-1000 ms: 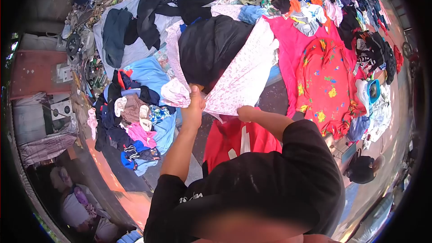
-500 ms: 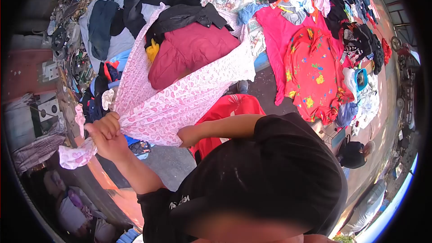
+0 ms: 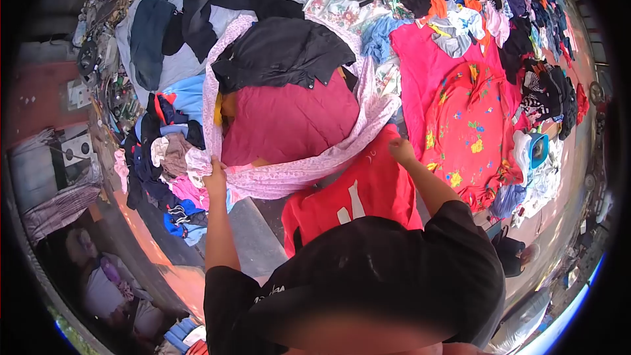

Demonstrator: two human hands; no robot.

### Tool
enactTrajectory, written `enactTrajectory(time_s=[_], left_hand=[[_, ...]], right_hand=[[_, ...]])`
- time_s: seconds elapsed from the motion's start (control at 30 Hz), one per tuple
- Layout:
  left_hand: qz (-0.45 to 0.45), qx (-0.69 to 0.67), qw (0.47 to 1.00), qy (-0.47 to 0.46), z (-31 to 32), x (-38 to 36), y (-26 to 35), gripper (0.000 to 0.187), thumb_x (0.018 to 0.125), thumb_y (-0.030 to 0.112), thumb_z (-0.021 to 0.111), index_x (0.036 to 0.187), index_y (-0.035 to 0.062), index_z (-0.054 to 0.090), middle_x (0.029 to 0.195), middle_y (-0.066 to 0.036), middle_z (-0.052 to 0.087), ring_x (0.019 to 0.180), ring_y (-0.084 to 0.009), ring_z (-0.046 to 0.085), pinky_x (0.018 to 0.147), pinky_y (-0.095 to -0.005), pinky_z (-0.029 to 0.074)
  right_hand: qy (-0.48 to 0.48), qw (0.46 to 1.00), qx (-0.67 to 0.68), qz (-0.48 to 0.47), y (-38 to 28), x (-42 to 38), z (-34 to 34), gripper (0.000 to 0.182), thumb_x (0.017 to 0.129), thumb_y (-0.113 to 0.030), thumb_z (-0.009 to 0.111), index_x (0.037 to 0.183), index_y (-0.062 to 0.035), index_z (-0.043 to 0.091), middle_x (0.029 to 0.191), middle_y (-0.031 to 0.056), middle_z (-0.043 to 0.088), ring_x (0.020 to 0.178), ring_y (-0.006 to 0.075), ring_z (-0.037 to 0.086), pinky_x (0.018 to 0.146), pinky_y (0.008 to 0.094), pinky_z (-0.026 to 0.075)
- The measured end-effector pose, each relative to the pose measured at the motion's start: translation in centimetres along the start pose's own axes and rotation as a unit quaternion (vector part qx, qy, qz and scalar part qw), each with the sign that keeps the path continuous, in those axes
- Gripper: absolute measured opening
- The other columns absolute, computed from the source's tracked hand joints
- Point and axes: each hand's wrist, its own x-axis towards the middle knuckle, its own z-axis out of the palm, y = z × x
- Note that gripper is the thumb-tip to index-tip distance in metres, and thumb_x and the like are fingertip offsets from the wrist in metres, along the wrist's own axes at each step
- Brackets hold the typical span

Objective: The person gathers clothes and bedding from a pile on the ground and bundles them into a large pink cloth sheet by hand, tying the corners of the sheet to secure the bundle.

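Observation:
My left hand (image 3: pixel 215 176) is closed on the near left edge of a white cotton sheet with pink hearts (image 3: pixel 282 183). The sheet is wrapped around a heap with a maroon padded garment (image 3: pixel 292 118) and a black jacket (image 3: pixel 284 51) on top. A bit of yellow cloth (image 3: pixel 218 110) shows at the heap's left side. My right hand (image 3: pixel 402 151) is closed beside the sheet's right corner, above red cloth with white shapes (image 3: pixel 368 190) near my body. What its fingers hold is hidden.
Mixed clothes (image 3: pixel 174 158) lie at the left. At the right are a red flowered garment (image 3: pixel 470 131) on pink cloth (image 3: pixel 417 59) and a blue-rimmed container (image 3: pixel 539 148). Dark clothes (image 3: pixel 150 43) lie on a pale sheet behind. A person (image 3: pixel 118 286) is at the lower left.
My left hand has moved right and up, my right hand far right and up. The sheet's near side, stretched toward me before, now lies as a band round the heap. The black jacket covers more.

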Motion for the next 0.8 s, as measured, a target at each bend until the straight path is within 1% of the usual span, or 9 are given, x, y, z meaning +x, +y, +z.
enactTrajectory(time_s=[0.07,0.1,0.2,0.3,0.33,0.37,0.57,0.67,0.8], left_hand=[[0.051,0.054,0.997,-0.011,5.2,3.0,-1.9,0.050,0.099,0.041,0.055,0.065,0.0042,0.058,0.051,0.001,0.042,0.045,-0.0087,0.040,0.047,-0.0277,0.031],[0.029,0.141,0.989,-0.033,7.8,3.6,-1.1,0.047,0.099,0.037,0.056,0.076,-0.0022,0.068,0.077,-0.011,0.070,0.075,-0.0224,0.065,0.074,-0.0392,0.049],[0.007,0.174,0.984,-0.047,17.1,3.6,-1.5,0.039,0.094,0.034,0.065,0.088,-0.0048,0.070,0.087,-0.019,0.073,0.081,-0.0252,0.069,0.071,-0.0385,0.050],[-0.077,0.363,0.928,-0.024,22.7,-0.7,-3.7,0.053,0.081,0.040,0.074,0.087,-0.0115,0.065,0.087,-0.034,0.066,0.094,-0.0512,0.063,0.079,-0.0522,0.049],[0.017,0.378,0.921,-0.092,20.8,-1.2,-14.4,0.041,0.082,0.032,0.071,0.089,-0.0081,0.066,0.088,-0.031,0.067,0.094,-0.0476,0.065,0.079,-0.0501,0.051],[-0.095,0.365,0.919,-0.112,22.6,-3.0,-6.1,0.034,0.082,0.031,0.070,0.092,-0.0021,0.068,0.093,-0.026,0.069,0.098,-0.0437,0.065,0.079,-0.0481,0.050],[-0.195,0.195,0.961,-0.001,19.3,-4.5,-10.1,0.023,0.095,0.023,0.057,0.086,0.0054,0.068,0.069,-0.009,0.061,0.065,-0.0253,0.061,0.061,-0.0413,0.044],[-0.092,0.218,0.971,0.020,16.0,-4.4,-9.4,0.030,0.102,0.021,0.049,0.081,0.0053,0.064,0.061,-0.002,0.048,0.056,-0.0150,0.047,0.055,-0.0359,0.039],[-0.122,-0.042,0.983,0.128,10.9,-4.1,-5.9,0.037,0.106,0.028,0.042,0.080,0.0041,0.056,0.059,-0.001,0.045,0.056,-0.0126,0.041,0.065,-0.0327,0.044]], right_hand=[[0.024,0.999,0.016,0.014,2.8,6.5,-3.5,0.033,0.078,-0.024,0.066,0.105,-0.0063,0.071,0.104,0.0179,0.070,0.099,0.0335,0.067,0.088,0.0420,0.053],[0.020,0.999,-0.006,0.026,3.0,9.4,-5.1,0.036,0.077,-0.024,0.067,0.109,-0.0058,0.069,0.108,0.0182,0.069,0.101,0.0340,0.066,0.089,0.0422,0.052],[0.011,0.995,-0.093,0.013,3.6,20.0,-7.9,0.055,0.075,-0.021,0.070,0.126,-0.0042,0.059,0.122,0.0201,0.063,0.110,0.0361,0.062,0.093,0.0431,0.051],[-0.073,0.985,-0.149,-0.036,3.8,28.5,-6.8,0.068,0.073,-0.021,0.073,0.135,-0.0058,0.050,0.133,0.0226,0.054,0.123,0.0377,0.053,0.101,0.0442,0.046],[-0.095,0.980,-0.164,-0.058,3.1,30.8,-6.1,0.072,0.073,-0.021,0.073,0.138,-0.0064,0.047,0.136,0.0217,0.051,0.124,0.0380,0.052,0.102,0.0445,0.046],[-0.116,0.976,-0.170,-0.072,1.7,32.8,-5.3,0.074,0.073,-0.021,0.074,0.140,-0.0070,0.045,0.139,0.0210,0.049,0.125,0.0381,0.051,0.102,0.0446,0.046],[-0.184,0.931,-0.203,-0.241,-14.8,41.0,4.3,0.083,0.077,-0.025,0.077,0.147,-0.0115,0.035,0.151,0.0171,0.036,0.129,0.0373,0.049,0.101,0.0437,0.047],[-0.157,0.867,-0.253,-0.399,-22.8,41.7,12.3,0.087,0.076,-0.033,0.079,0.147,-0.0096,0.035,0.153,0.0165,0.033,0.137,0.0333,0.038,0.108,0.0447,0.038],[-0.121,0.817,-0.261,-0.499,-31.9,38.3,22.1,0.092,0.076,-0.037,0.079,0.150,-0.0096,0.031,0.153,0.0161,0.032,0.141,0.0319,0.033,0.109,0.0483,0.034]])
